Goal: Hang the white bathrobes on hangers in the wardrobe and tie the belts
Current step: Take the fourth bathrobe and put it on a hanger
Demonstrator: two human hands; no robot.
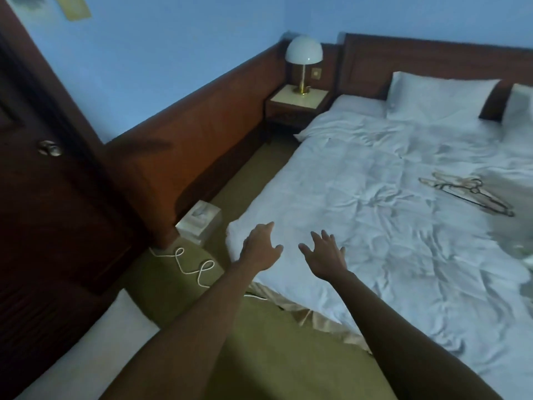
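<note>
Both arms reach forward over the near corner of the bed (360,197), which is covered in rumpled white linen. My left hand (261,246) hovers above the corner with spread, relaxed fingers and holds nothing. Beside it my right hand (324,254) is likewise spread and holds nothing. Wooden hangers (467,193) lie in a small pile on the bed far to the right. A white cord-like belt (187,262) lies in loops on the carpet left of the bed. At the right edge a bit of white cloth (526,255) shows; I cannot tell whether it is a bathrobe.
A dark wooden door (52,197) with a round knob (50,148) stands at the left. A tissue box (199,223) sits on the floor by the wall panel. A bedside table with a domed lamp (303,63) is at the back. Two pillows lean on the headboard.
</note>
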